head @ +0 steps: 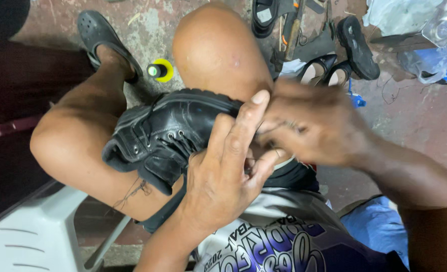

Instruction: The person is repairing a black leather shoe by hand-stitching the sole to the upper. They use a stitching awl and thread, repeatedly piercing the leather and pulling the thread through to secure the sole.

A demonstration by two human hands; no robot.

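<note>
A black leather lace-up boot [168, 133] lies on its side between my bare knees, sole edge up. My left hand [228, 171] presses on the boot's front part, fingers spread over the leather. My right hand [309, 123] is blurred with motion just right of it, fingers pinched together near the boot's edge; what it pinches is too blurred to tell, maybe a thin thread. A loose dark thread [132, 191] hangs under the boot across my thigh.
A yellow-based spool or bottle [159, 70] stands on the concrete floor by my sandalled foot [102, 40]. Black shoes and soles [357, 48], tools [291, 25] and plastic bags [435, 45] lie at the upper right. A white plastic chair [37, 231] is at lower left.
</note>
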